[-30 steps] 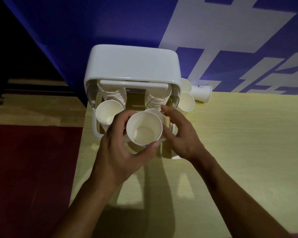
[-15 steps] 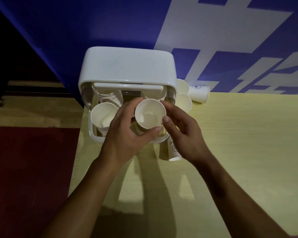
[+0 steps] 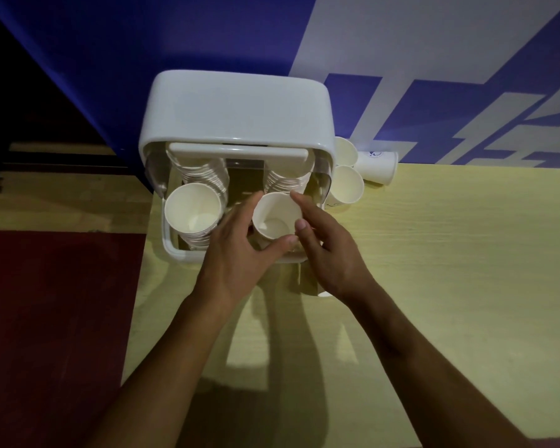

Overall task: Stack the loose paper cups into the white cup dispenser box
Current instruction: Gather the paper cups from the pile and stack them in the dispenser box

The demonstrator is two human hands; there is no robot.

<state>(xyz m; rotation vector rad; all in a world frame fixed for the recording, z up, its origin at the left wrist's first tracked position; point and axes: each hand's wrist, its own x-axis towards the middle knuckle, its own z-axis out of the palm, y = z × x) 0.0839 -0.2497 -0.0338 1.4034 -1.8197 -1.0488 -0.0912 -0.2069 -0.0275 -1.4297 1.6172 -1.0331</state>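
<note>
— Hands?
— Left hand (image 3: 236, 263) curls round a paper cup (image 3: 277, 218); right hand (image 3: 330, 257) seems to pinch its rim.
— And the cup?
— Upright above the right stack (image 3: 285, 184) inside the white dispenser box (image 3: 236, 108); loose cups (image 3: 346, 189) just beside it on the table (image 3: 450, 270)

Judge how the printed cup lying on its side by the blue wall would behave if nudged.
The printed cup lies on its side, so a nudge would probably roll it, likely in a curve since it tapers. It looks like thin paper, so probably light and easily dented. The upright cups beside it might block a roll leftward.
</note>
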